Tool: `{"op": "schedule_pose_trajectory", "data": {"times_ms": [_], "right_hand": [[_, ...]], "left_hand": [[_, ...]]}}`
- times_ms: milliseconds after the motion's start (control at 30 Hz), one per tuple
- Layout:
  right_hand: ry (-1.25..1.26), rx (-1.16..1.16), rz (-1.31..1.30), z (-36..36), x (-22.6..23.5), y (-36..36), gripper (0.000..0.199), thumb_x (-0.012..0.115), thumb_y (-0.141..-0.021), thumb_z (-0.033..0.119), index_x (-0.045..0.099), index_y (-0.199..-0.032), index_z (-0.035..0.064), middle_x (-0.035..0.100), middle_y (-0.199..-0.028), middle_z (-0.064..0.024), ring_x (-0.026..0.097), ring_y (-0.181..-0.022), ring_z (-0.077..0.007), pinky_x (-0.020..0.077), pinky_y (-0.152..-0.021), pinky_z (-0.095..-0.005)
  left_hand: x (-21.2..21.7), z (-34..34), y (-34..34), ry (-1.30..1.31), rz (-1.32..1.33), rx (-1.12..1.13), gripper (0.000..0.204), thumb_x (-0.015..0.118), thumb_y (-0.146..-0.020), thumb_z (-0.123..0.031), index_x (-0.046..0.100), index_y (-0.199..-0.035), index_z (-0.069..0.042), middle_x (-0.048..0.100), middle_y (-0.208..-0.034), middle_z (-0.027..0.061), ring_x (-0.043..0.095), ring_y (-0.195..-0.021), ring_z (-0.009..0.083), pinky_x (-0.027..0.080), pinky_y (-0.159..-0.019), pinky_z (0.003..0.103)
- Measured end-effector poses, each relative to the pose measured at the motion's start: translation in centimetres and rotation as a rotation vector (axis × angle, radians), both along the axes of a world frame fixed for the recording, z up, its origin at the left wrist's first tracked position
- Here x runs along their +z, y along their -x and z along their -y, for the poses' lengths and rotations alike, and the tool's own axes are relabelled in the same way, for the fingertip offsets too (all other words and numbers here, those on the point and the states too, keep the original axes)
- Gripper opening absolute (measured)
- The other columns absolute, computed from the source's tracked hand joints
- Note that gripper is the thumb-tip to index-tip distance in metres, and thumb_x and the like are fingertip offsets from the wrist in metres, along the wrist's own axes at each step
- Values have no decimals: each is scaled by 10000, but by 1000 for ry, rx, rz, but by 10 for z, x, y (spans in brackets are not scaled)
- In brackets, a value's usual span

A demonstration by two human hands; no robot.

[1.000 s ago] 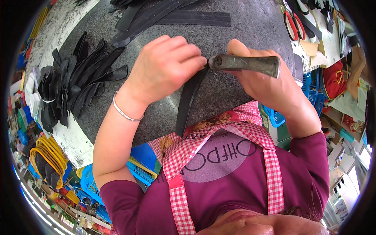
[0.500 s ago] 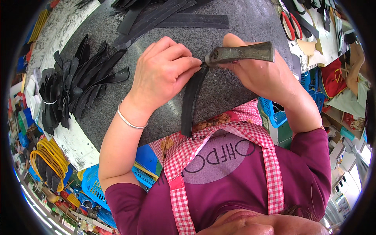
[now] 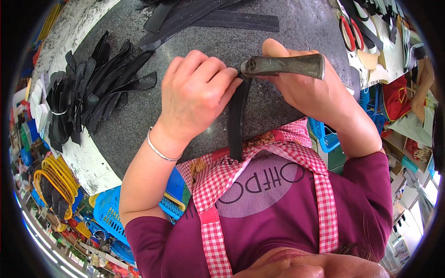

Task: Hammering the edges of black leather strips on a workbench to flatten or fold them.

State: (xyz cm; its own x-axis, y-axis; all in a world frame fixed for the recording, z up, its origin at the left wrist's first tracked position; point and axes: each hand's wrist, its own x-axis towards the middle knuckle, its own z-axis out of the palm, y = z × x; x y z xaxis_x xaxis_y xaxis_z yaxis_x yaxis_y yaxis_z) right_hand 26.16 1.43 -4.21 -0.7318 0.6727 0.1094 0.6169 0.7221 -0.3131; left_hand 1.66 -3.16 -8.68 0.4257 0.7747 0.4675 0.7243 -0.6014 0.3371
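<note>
My right hand (image 3: 313, 92) is closed round a hammer, whose dark metal head (image 3: 285, 66) lies across the top of my fingers; its handle is hidden by the hand. The rounded face of the hammer rests at the upper end of a narrow black strip (image 3: 235, 123), which looks like leather. There my left hand (image 3: 197, 90) pinches the strip between thumb and fingers. From that pinch the strip runs down over the table's near edge onto the checked apron (image 3: 301, 132).
The dark stone slab (image 3: 194, 143) bears a bundle of black strips (image 3: 92, 88) at the left and longer flat black strips (image 3: 236, 21) at the far side. Red-handled scissors (image 3: 351, 33) lie at the far right. Blue baskets (image 3: 109, 217) stand below the table.
The lower part of the black strip has swung to the right and hangs straighter. My left hand has shifted slightly nearer me; the hammer face stays at the strip's end.
</note>
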Motion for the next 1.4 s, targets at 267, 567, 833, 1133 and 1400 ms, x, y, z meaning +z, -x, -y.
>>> {"op": "schedule_pose_trajectory", "data": {"times_ms": [267, 567, 833, 1133, 1400], "right_hand": [[61, -15, -89, -10, 0, 4, 226, 759, -981, 137, 593, -1109, 52, 639, -735, -151, 697, -699, -412, 529, -582, -495], [27, 41, -33, -8, -5, 5, 286, 767, -975, 170, 575, -1148, 47, 672, -697, -149, 725, -665, -409, 559, -547, -501], [-29, 89, -166, -13, 3, 9, 261, 752, -978, 182, 581, -1126, 52, 675, -690, -143, 733, -663, -403, 562, -540, -494], [-55, 105, -61, -11, -6, 1, 289, 754, -986, 200, 593, -1176, 53, 654, -640, -126, 730, -616, -377, 547, -488, -474], [-77, 120, -51, -1, -8, -1, 257, 742, -980, 180, 578, -1140, 64, 640, -631, -111, 718, -598, -375, 531, -475, -471]], "left_hand": [[-13, 11, -5, 92, 144, 89, 201, 912, -799, -144, 841, -985, -118, 741, -927, 5, 677, -870, 239, 518, -764, 387], [-8, 27, -11, 40, 46, 209, 171, 898, -832, -154, 849, -994, -135, 741, -938, -11, 678, -881, 207, 481, -770, 378], [-4, 33, -26, 45, 10, 216, 163, 891, -845, -158, 844, -1000, -135, 740, -951, -14, 677, -883, 203, 471, -796, 362], [-11, 46, -25, 108, 131, 231, 192, 873, -856, -119, 832, -1043, -106, 737, -960, 15, 680, -864, 218, 472, -774, 383], [-5, 55, -21, 153, 105, 250, 183, 870, -861, -103, 830, -1039, -90, 726, -954, 38, 684, -850, 242, 491, -770, 386]]}}
